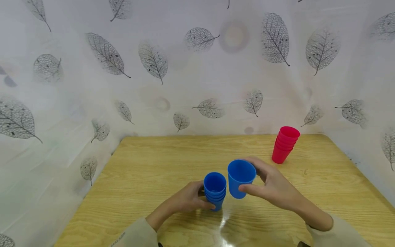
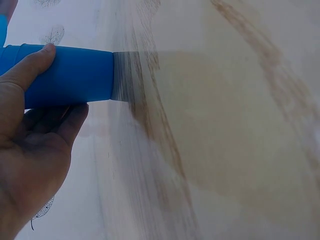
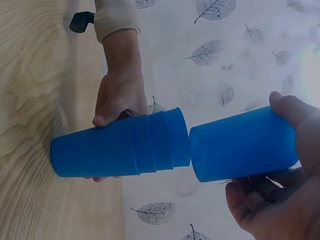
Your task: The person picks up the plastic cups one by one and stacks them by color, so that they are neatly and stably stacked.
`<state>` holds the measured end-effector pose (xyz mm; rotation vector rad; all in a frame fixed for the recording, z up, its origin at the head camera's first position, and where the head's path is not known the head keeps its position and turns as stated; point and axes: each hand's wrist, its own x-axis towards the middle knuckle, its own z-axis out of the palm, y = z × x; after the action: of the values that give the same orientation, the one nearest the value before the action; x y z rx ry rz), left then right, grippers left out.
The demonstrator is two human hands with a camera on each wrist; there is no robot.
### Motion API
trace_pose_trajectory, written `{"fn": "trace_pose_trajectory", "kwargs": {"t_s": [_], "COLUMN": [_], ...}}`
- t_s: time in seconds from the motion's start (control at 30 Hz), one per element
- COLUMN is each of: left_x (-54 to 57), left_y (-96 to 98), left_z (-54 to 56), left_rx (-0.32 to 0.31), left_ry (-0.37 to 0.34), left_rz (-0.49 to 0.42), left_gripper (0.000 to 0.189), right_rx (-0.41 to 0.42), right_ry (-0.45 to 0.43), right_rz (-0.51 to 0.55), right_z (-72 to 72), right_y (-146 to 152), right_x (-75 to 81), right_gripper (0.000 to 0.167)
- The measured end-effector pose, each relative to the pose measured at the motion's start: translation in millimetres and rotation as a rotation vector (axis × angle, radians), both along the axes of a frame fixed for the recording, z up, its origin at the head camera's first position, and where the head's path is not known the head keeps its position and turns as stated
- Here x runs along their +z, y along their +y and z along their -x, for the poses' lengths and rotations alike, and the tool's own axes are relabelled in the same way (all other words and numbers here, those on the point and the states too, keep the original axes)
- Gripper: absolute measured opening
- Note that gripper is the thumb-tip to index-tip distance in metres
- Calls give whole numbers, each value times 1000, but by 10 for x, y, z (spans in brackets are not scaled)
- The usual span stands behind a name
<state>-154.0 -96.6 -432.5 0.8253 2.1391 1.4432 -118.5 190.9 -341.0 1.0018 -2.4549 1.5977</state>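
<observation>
My left hand grips a nested stack of blue cups from its left side, thumb in front and fingers behind. In the left wrist view the base of that stack meets the wood surface. A single blue cup is held in my right hand, thumb on its near side, fingers round the far side. The right wrist view has this cup at rim height of the stack, its base right by the topmost rim. Both the cup and the stack have their mouths upward.
A nested stack of red cups stands toward the back right of the wooden table. Behind and along the sides hangs a pale sheet printed with dark leaves.
</observation>
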Motion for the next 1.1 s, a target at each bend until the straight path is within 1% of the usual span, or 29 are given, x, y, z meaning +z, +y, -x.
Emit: {"fn": "trace_pose_trajectory", "kwargs": {"t_s": [0.3,0.53,0.8,1.1], "left_x": [8,-5,-16,-12], "left_y": [-9,-15,-8,-11], "left_z": [-1,14,23,23], "left_rx": [-3,-16,-9,-15], "left_ry": [1,-3,-11,-8], "left_rz": [1,-2,5,8], "left_gripper": [63,65,65,65], "right_rx": [14,41,53,80], "right_ry": [12,1,-7,-13], "right_rz": [11,55,83,95], "right_z": [33,95,157,202], "right_y": [-146,-261,-360,-453], "right_x": [133,183,187,134], "right_gripper": [55,55,55,54]}}
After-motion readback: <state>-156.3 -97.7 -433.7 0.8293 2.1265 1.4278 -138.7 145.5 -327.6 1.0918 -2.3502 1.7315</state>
